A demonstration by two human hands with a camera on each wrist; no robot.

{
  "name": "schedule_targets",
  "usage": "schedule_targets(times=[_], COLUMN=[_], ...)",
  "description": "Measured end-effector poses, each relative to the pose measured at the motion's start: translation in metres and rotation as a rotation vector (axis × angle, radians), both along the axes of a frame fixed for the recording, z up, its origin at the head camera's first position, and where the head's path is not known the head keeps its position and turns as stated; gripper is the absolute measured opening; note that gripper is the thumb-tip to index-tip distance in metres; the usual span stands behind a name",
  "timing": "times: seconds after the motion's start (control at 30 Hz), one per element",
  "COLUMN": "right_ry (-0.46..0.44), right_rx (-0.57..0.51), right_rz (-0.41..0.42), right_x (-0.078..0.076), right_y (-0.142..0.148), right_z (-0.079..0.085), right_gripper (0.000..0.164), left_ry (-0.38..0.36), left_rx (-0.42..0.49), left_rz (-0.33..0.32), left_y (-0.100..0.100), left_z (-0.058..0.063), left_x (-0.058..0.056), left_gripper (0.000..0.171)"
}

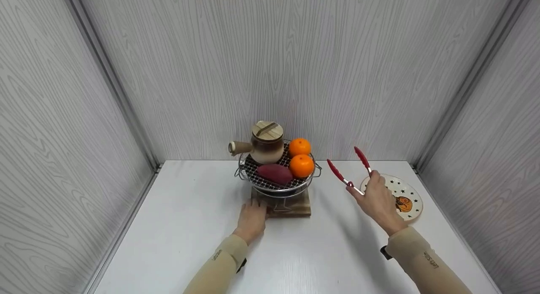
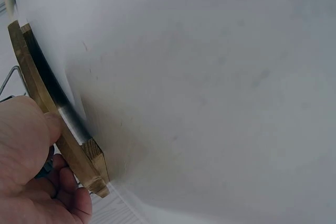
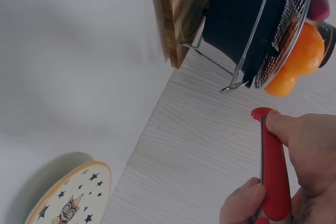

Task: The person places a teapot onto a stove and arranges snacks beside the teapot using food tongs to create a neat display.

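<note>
My right hand (image 1: 378, 201) grips a pair of red-tipped tongs (image 1: 336, 170), whose arms are spread apart with nothing between the tips. In the right wrist view, thumb and fingers wrap its red handle (image 3: 275, 177). My left hand (image 1: 252, 218) holds the left front edge of a wooden board (image 1: 299, 204); the left wrist view has the thumb along the board's side (image 2: 73, 148). On the board stands a small grill with a wire mesh (image 1: 253, 171). The mesh bears a lidded clay teapot (image 1: 266, 150) with a side handle, two oranges (image 1: 301, 166) and a purple sweet potato (image 1: 275, 173).
A round plate (image 1: 411, 192) with stars and a pumpkin picture lies at the right, partly behind my right hand. Wire handles stick out from both sides of the grill. The white table (image 1: 194, 209) is enclosed by wood-grain panels at the back (image 1: 270, 74) and sides.
</note>
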State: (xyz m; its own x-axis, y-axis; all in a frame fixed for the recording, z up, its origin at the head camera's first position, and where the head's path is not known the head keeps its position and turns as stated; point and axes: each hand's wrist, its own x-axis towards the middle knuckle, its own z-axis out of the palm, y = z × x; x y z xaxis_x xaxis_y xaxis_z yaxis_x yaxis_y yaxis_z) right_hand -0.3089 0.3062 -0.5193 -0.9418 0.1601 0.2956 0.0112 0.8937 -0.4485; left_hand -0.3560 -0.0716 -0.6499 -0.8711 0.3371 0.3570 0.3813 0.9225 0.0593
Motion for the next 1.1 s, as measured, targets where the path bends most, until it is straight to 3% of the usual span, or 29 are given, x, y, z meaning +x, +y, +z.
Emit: schedule_targets(times=[0.3, 0.6, 1.1], right_ry=[-0.067, -0.137, -0.234], right_rx=[0.012, 0.008, 0.003], right_rz=[-0.005, 0.009, 0.003], right_x=[0.004, 0.004, 0.001], right_y=[0.000, 0.000, -0.004], right_z=[-0.019, -0.040, -0.064], right_gripper=[0.091, 0.088, 0.089], left_ry=[0.006, -0.059, -0.045], left_rx=[-0.006, -0.029, -0.013], left_rz=[0.000, 0.019, 0.010], left_y=[0.000, 0.002, 0.001], left_z=[0.000, 0.004, 0.002], left_x=[-0.001, 0.000, 0.000], left_gripper=[0.030, 0.033, 0.028])
